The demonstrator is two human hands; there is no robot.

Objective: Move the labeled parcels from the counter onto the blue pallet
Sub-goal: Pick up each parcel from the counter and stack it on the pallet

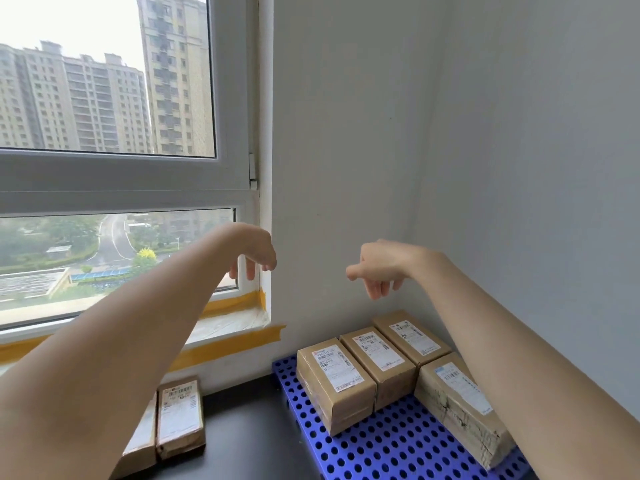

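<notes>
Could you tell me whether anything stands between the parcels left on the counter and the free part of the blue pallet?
Nothing visible does. The two parcels lie on the dark counter, with bare counter between them and the blue pallet, whose near part is free.

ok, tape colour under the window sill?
Orange-yellow tape along the sill edge and wall; clearest in the head view.

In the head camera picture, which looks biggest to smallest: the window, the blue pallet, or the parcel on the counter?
1. Window
2. Blue pallet
3. Parcel on the counter

The pallet runs off the picture's edge, so it is really bigger than it looks.
</notes>
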